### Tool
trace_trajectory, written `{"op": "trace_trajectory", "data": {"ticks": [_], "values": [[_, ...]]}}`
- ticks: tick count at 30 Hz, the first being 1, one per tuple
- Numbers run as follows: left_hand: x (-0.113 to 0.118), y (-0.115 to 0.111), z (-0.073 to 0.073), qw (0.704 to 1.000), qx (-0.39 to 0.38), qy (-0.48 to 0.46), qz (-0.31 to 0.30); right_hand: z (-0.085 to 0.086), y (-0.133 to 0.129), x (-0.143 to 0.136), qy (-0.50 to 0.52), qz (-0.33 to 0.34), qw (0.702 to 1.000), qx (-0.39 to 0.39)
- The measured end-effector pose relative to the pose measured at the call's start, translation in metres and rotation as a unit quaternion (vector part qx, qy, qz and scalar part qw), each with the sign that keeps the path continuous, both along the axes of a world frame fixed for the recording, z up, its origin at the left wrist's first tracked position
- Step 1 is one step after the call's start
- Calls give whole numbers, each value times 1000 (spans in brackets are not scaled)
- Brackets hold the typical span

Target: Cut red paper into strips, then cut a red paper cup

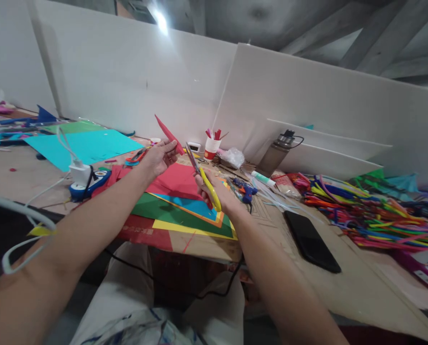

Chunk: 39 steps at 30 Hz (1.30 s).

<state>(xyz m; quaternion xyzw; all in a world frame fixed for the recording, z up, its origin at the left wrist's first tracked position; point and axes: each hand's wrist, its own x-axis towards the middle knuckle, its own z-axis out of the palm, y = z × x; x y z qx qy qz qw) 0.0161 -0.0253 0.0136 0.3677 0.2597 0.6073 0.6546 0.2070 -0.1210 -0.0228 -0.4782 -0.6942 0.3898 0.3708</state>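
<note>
Red paper strip (pixel 166 131): I saw it held up in my left hand (pixel 162 158), narrow, its pointed end rising away to the upper left of the fingers.
Left-hand grip: thumb and fingers pinched the strip near its lower end.
Yellow-handled scissors (pixel 210 188): I had them in my right hand (pixel 205 184), blades directed up and forward, tips just beside the strip's lower end; I could not tell whether they touched it.
Right-hand grip: fingers were closed around the handles.
Coloured sheets: below and between both hands, a red sheet (pixel 172 181) lay over a green sheet (pixel 147 206), with blue, orange and yellow edges showing.
Past the left hand: a turquoise sheet (pixel 87 145) lay to its left; a white plug (pixel 80 172) stood nearer my forearm.
Beyond the right hand: I made out a paper cup (pixel 212 148) holding red sticks.
Right of the right hand: a blue glue gun (pixel 248 193) lay near, then a black phone (pixel 311 241), with pipe cleaners (pixel 372 215) heaped well apart.
Farther right and forward: a grey bottle (pixel 274 155) leaned near a board.
</note>
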Motion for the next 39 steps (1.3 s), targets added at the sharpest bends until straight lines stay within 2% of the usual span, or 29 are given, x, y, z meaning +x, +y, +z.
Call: {"op": "trace_trajectory", "data": {"ticks": [6, 11, 18, 28, 39], "values": [[-2, 3, -2, 1000, 4, 5, 19, -2, 2, 1, 23, 27, 999, -23], [-1, 2, -3, 1000, 10, 8, 1, -3, 1, 1, 32, 40, 998, -28], [1, -2, 0, 1000, -5, -20, 20, 0, -5, 1, 35, 47, 998, -34], [6, -2, -5, 999, 27, -2, 18, 8, -8, -5, 33, 24, 998, -39], [13, -6, -11, 998, 33, -4, 49, 4, -7, -5, 61, 20, 997, -49]]}}
